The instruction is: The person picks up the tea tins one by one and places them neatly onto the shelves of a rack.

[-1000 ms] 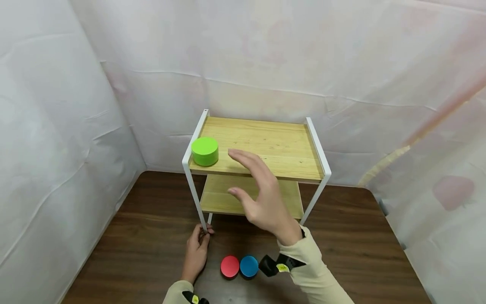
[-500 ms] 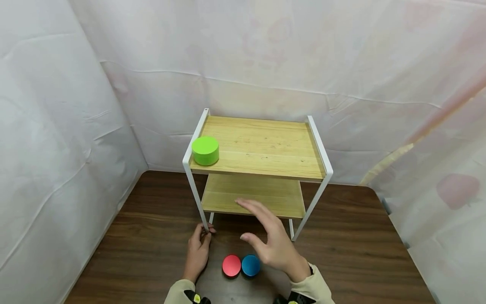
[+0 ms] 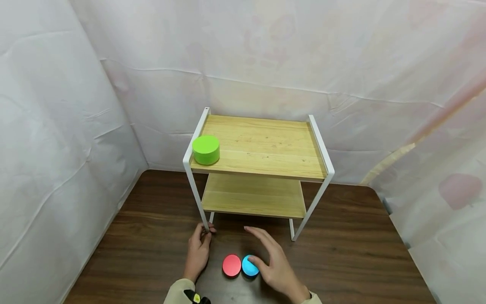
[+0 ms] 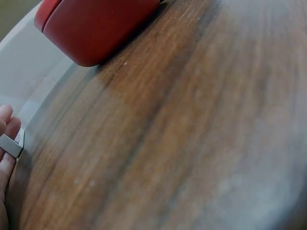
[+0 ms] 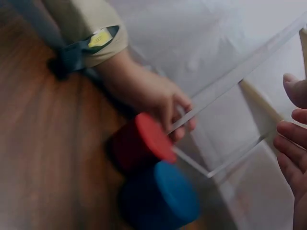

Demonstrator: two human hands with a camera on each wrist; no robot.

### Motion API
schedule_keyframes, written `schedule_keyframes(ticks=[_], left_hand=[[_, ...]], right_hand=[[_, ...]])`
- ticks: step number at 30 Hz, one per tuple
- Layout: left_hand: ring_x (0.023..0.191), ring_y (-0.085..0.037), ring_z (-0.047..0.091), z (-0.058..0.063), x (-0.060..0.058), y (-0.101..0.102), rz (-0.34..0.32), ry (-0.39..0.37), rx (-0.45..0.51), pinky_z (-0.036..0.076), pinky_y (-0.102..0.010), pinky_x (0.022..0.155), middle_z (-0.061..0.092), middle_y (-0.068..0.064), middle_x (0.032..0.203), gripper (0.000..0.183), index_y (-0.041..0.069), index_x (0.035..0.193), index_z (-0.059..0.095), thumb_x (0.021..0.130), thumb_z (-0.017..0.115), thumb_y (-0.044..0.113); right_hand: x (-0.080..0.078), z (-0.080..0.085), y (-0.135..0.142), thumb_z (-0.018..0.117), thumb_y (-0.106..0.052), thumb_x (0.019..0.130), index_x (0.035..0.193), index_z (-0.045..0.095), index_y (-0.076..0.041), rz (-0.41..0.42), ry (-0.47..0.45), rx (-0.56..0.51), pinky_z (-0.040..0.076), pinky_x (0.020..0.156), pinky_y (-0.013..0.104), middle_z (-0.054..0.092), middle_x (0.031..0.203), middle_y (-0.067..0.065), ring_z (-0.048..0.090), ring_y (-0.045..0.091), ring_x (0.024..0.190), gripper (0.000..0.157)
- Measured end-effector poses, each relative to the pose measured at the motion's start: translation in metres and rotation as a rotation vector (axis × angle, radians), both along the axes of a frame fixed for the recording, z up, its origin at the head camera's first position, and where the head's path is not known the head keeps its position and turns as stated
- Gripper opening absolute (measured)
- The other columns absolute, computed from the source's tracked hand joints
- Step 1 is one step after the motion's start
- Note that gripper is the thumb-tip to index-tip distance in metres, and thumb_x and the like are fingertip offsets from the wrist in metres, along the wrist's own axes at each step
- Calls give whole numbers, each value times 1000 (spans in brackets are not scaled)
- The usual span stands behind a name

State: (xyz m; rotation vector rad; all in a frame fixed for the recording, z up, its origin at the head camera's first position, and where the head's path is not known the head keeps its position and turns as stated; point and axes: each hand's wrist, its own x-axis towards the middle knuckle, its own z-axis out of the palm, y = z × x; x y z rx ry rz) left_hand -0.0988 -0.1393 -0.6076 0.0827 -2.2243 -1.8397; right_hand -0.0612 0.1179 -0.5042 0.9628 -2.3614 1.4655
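My left hand grips the front left leg of a small two-tier shelf near its foot. In the left wrist view, fingers show about the white leg. My right hand hovers just right of a round blue box, fingers spread from the thumb and holding nothing. From the head, its thumb overlaps the blue lid; contact cannot be told. Beside the blue box stands a round red box; the two look close together in the right wrist view. A larger round green box sits at the top board's left front corner.
The shelf's lower board lies under the top one, between white metal side frames. A dark wooden table carries everything. Pale printed cloth hangs behind and along both sides.
My right hand has come down and back from before the top board to the blue box, staying open. The left hand keeps its hold on the leg. The boxes stay put.
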Motion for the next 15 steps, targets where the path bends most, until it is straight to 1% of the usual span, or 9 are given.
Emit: schedule_keyframes(ticks=[3, 6, 8, 11, 13, 15], left_hand=[[111, -25, 69, 1, 0, 0, 7, 7, -4, 51, -22, 96, 74, -10, 109, 26, 9, 116, 67, 102, 56, -10], [112, -23, 69, 1, 1, 1, 4, 5, -16, 51, -22, 99, 74, -10, 110, 25, 8, 116, 67, 102, 56, -11], [113, -22, 69, 0, 1, 1, 0, -1, -22, 51, -22, 100, 74, -10, 111, 25, 8, 116, 67, 102, 56, -10], [112, -22, 69, 0, 1, 1, 3, -4, -18, 50, -22, 101, 74, -10, 111, 25, 7, 116, 66, 102, 56, -11], [112, -22, 69, 0, 1, 1, 7, -4, -18, 50, -22, 100, 74, -11, 110, 25, 7, 116, 66, 102, 56, -11], [112, -23, 69, 1, 1, 1, 11, 0, -18, 50, -23, 100, 74, -11, 110, 25, 7, 116, 66, 102, 56, -11]], right_hand=[[6, -16, 3, 74, -8, 97, 158, 47, -16, -34, -48, 32, 48, 115, 33, 58, 153, 3, 56, 21, 142, 68], [13, -33, 8, 75, -10, 95, 159, 46, -22, -57, -113, 63, 50, 113, 35, 58, 153, 1, 58, 20, 141, 71], [18, -44, 11, 77, -12, 94, 158, 47, -24, -61, -138, 79, 50, 112, 35, 59, 152, 3, 59, 19, 139, 72], [23, -58, 15, 78, -13, 92, 158, 48, -20, -45, -133, 88, 51, 110, 33, 60, 150, 9, 60, 18, 137, 72], [25, -66, 17, 79, -14, 92, 157, 48, -14, -37, -123, 96, 50, 110, 33, 60, 150, 9, 60, 17, 136, 72], [27, -73, 18, 79, -17, 92, 156, 49, -11, -36, -132, 103, 50, 110, 32, 60, 150, 7, 59, 15, 136, 71]])
